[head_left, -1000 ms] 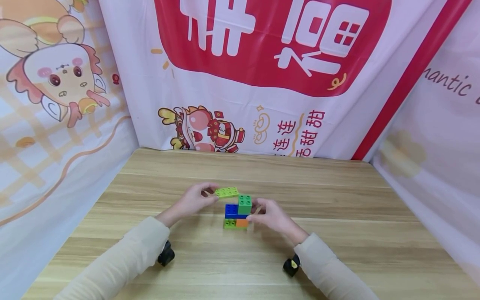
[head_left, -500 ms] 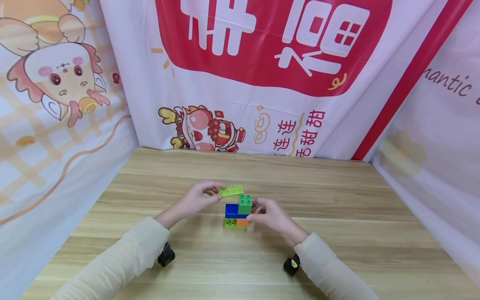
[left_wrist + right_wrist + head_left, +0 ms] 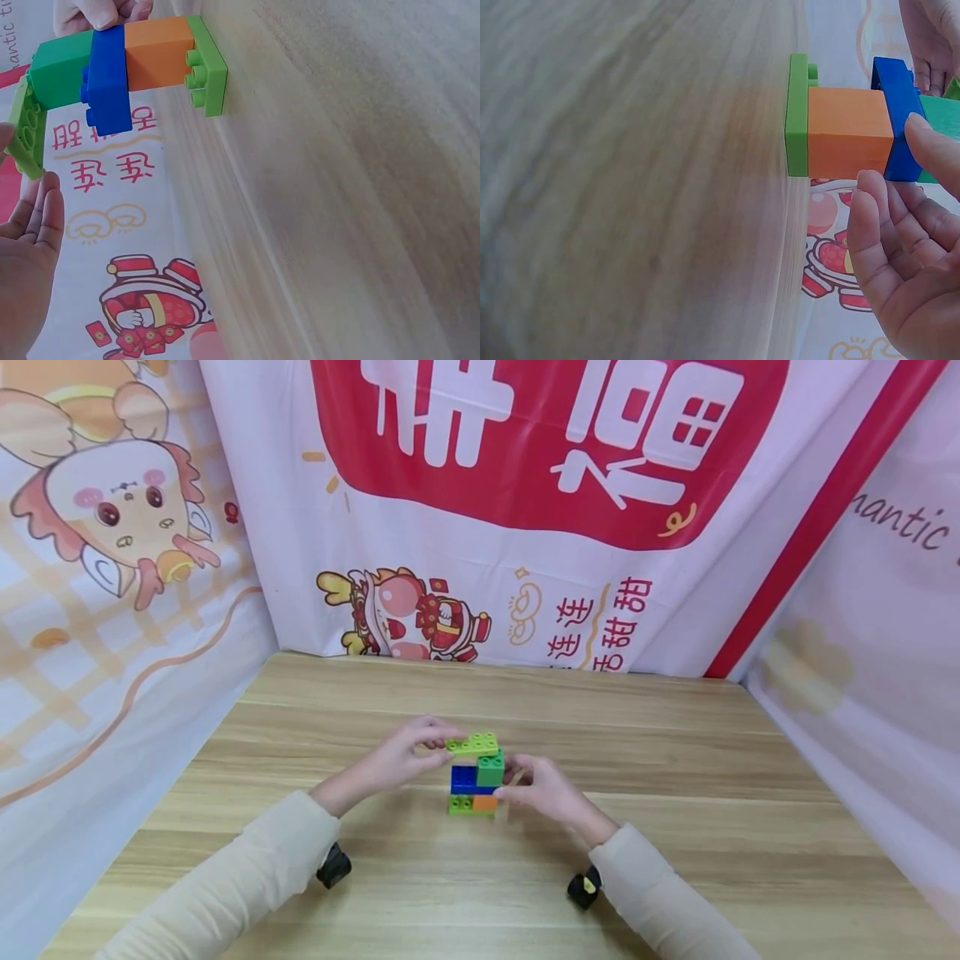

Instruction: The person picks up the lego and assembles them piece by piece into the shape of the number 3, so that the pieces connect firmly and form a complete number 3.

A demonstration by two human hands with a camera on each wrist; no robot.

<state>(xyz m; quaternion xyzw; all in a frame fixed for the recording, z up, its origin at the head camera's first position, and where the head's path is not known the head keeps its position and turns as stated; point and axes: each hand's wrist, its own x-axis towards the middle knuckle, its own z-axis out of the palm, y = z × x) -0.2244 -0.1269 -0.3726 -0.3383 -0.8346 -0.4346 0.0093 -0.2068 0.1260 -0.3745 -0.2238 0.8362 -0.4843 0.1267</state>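
Observation:
My left hand [image 3: 408, 753] pinches one end of a flat lime-green toy building brick [image 3: 474, 744] between thumb and fingers. Its other end overlaps the top of a stack of bricks in the head view. From the top down, that stack has a green brick [image 3: 491, 770], a flat blue brick [image 3: 897, 120], an orange brick [image 3: 849, 133] and a lime-green base brick [image 3: 214, 82] on the table. At the stack's right side, my right hand [image 3: 551, 789] holds the blue brick, thumb in front and fingers behind it. The blue brick overhangs to the left with bare studs.
The stack stands on a wood-grain table [image 3: 450, 893]. A printed white-and-red cloth [image 3: 525, 552] hangs behind it, and more printed cloth [image 3: 150, 635] lines the sides. Black wrist cameras [image 3: 333, 866] sit under both cuffs.
My left hand has moved right with the flat lime-green brick, bringing it from beside the stack to over the green brick. My right hand has stayed at the stack.

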